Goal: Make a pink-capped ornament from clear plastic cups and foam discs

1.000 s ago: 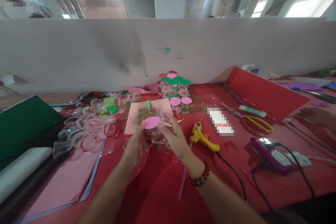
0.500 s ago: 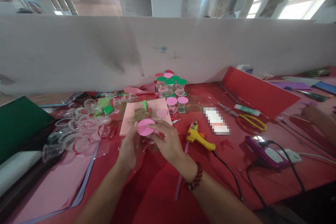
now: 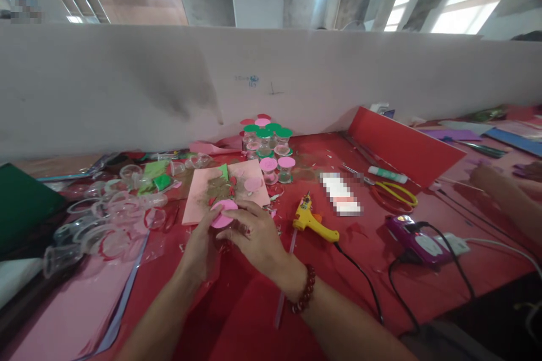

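Note:
A round pink paper disc point(image 3: 224, 214) is held low over the red table, near the front edge of a board. My left hand point(image 3: 202, 245) grips it from the left, thumb on its rim. From the other side my right hand point(image 3: 258, 237) closes on it, fingers at its upper right edge. Whatever lies under the disc is mostly hidden by my hands. Behind the hands is the pale pink board point(image 3: 195, 194), smeared brown, with paper scraps on it. Farther back stand clear plastic cups point(image 3: 266, 149) topped with green and pink discs.
A yellow glue gun point(image 3: 315, 225) lies right of my hands, its black cord trailing forward. Loose clear cups point(image 3: 110, 237) crowd the left. Yellow-handled pliers point(image 3: 393, 192), a purple power socket point(image 3: 417, 242) and a leaning red board point(image 3: 402, 144) are at right. Another person's hand point(image 3: 491, 180) shows far right.
The whole view has shifted, moving most things slightly left in the picture. Both hands still hold the pink disc, and my right fingers have shifted a little along its edge.

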`<state>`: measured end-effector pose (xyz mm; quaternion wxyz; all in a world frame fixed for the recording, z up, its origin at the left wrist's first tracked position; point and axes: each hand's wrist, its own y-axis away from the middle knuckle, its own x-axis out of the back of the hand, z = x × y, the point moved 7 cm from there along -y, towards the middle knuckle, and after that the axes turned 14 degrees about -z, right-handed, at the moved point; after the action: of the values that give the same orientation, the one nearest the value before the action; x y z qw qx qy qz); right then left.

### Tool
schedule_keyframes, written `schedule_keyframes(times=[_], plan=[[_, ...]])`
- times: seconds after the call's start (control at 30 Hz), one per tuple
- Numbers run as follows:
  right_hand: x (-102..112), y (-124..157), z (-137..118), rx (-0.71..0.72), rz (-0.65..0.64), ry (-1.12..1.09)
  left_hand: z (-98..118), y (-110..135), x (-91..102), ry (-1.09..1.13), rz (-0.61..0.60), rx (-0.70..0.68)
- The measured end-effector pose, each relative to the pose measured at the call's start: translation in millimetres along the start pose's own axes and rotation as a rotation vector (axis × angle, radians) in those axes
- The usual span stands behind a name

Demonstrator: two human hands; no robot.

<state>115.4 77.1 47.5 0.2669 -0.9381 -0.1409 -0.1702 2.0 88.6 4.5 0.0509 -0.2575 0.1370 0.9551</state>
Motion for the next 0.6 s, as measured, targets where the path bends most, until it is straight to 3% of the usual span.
schedule_keyframes(times=[0.23,0.6], plan=[[-0.6,0.3,-4.3,0.037,-0.001,0.008,5.9,-1.5,-0.5,0.106,-0.029,-0.100],[-9.0,2.8,-6.0,0.035,-0.045,0.087,3.9,-0.2,-0.2,0.081,-0.053,-0.003]])
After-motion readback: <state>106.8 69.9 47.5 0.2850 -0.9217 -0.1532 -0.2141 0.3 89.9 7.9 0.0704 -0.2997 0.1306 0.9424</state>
